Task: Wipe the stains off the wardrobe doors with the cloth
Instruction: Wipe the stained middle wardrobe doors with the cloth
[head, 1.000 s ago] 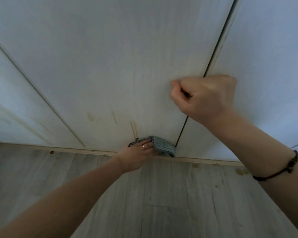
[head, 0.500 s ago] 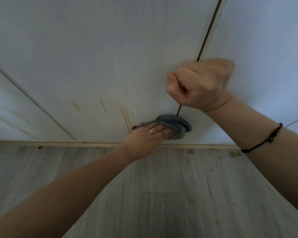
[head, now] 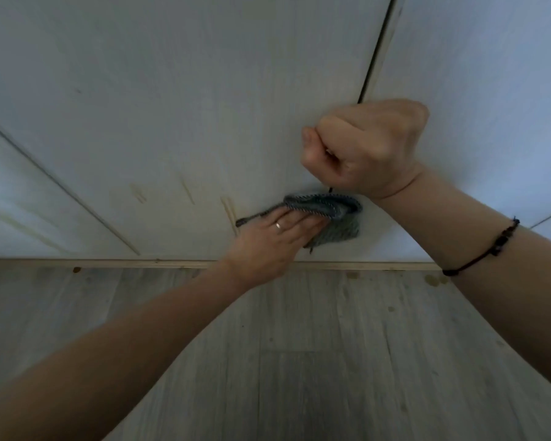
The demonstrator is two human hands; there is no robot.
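Pale wardrobe doors (head: 204, 90) fill the upper view, meeting a wooden base strip (head: 109, 263) and a grey plank floor (head: 299, 361) below. The grey cloth (head: 334, 219) lies bunched low on the middle door, just beside the dark seam (head: 376, 49) that divides it from the next door. The left hand (head: 268, 246) presses it there with flat, straight fingers; its grip is released, so palm pressure rather than a clasp pins the cloth. The right hand (head: 363, 148) sits higher against the same seam, its grip clenched into a fist with nothing seen inside it, apparently bracing the body. Several yellowish stains (head: 228, 208) run as short slanted streaks just left of the cloth, the nearest almost touching the left hand's knuckles. The step in hand seems to be wiping this lower patch, and much looks undone. To do it well, the cloth should probably travel left over each streak in turn, with firm, even pressure and overlapping strokes. Flattening the bunched fabric would give more contact. A loose corner trails leftward and could fold under, so gathering it first seems wise.
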